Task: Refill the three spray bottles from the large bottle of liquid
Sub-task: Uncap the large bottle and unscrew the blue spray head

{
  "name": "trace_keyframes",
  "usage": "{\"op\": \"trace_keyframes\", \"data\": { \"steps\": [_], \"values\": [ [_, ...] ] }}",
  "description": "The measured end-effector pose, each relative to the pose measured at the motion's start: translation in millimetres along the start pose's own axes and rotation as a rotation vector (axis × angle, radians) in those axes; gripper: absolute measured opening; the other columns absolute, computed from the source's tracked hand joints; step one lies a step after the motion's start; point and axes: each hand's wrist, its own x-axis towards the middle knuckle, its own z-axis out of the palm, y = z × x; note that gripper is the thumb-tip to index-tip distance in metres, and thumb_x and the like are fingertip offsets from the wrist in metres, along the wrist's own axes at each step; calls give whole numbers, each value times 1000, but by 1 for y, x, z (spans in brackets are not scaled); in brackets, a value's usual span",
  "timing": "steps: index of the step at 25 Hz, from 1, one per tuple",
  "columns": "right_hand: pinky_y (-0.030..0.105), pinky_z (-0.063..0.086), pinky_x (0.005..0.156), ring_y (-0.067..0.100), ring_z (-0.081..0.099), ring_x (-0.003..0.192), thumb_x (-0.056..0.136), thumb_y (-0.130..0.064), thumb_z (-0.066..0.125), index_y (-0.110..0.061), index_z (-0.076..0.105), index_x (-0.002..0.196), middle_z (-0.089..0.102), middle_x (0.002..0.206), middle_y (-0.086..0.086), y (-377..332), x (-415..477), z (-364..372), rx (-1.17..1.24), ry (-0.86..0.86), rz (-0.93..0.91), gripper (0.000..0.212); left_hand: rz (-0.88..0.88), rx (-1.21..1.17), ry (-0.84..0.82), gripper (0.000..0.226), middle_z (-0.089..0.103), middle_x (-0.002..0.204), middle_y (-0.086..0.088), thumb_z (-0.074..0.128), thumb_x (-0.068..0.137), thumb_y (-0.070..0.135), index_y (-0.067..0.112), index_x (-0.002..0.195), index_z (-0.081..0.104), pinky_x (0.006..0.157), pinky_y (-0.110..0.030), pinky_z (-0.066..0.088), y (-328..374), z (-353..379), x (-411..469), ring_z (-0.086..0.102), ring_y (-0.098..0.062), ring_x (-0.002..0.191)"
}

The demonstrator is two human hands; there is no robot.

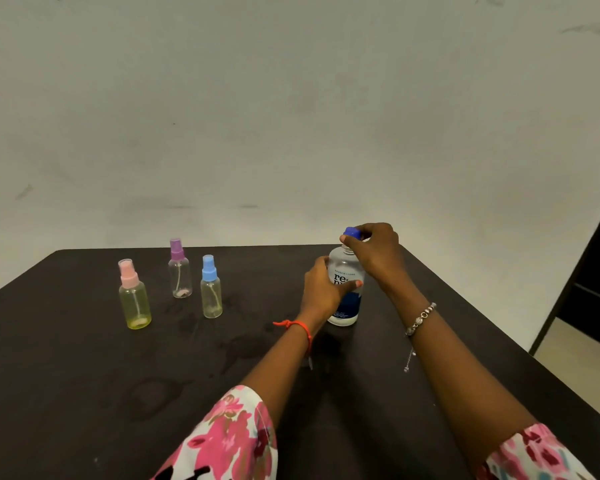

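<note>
The large bottle (pixel 344 289) stands upright on the dark table (pixel 84 358), its base on the tabletop and its body inside the curl of the left hand (pixel 321 289). The fingers of that hand wrap around the bottle's left side and the thumb (pixel 352 285) crosses the front of the label, so the hand is closed on the bottle at about mid-height. Above those fingers, at the neck, the blue cap (pixel 352 232) sits between the fingertips of the right hand (pixel 373 251), which pinches it from the right and from above; the thumb tip presses the cap's lower left edge. Whether the cap is seated on the neck or already lifted clear cannot be told, since the fingers cover the joint.

The three spray bottles stand upright well to the left of both hands, apart from every finger and from each other: the blue-capped spray bottle (pixel 211 287) nearest the left hand, the purple-capped spray bottle (pixel 180 268) behind it and further left, and the pink-capped spray bottle (pixel 134 294) furthest left. All three have their spray heads on
</note>
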Motion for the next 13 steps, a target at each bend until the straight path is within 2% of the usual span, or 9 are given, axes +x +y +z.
{"op": "trace_keyframes", "data": {
  "steps": [3, 5, 7, 9, 13],
  "values": [
    [15, 41, 59, 14, 54, 77, 84, -15, 63, 0, 61, 106, 57, 90, 6, 1, -2, -2, 130, 121, 16, 26, 10, -10, 15, 55, 57, 125, -12, 74, 74, 14, 7, 121, 47, 86, -27, 48, -1, -2, -3, 56, -25, 115],
    [19, 46, 57, 15, 56, 64, 86, -19, 62, 0, 59, 105, 61, 87, 10, 5, -4, -4, 290, 209, 110, 27, 10, 4, 25, 55, 57, 125, -13, 74, 73, 14, 7, 120, 47, 83, -25, 48, 0, -6, -8, 56, -25, 114],
    [26, 46, 49, 16, 51, 52, 87, -23, 59, 0, 59, 93, 59, 73, 12, 14, -6, -8, 423, 237, 269, 24, 0, 21, 31, 56, 57, 125, -12, 75, 73, 13, 6, 121, 47, 81, -23, 46, 0, -9, -11, 56, -24, 113],
    [26, 41, 41, 18, 46, 45, 88, -26, 59, -1, 55, 78, 52, 59, 10, 26, -10, -12, 447, 173, 446, 27, -15, 46, 15, 58, 57, 125, -12, 75, 72, 13, 6, 122, 45, 81, -23, 45, 3, -12, -14, 55, -24, 113],
    [15, 31, 31, 13, 37, 30, 84, -25, 64, -3, 46, 73, 43, 50, 9, 58, -28, -14, 270, -110, 613, 31, -63, 109, -45, 68, 53, 130, -12, 77, 71, 12, 4, 128, 40, 89, -26, 43, 3, -18, -24, 52, -25, 120]
  ]
}}
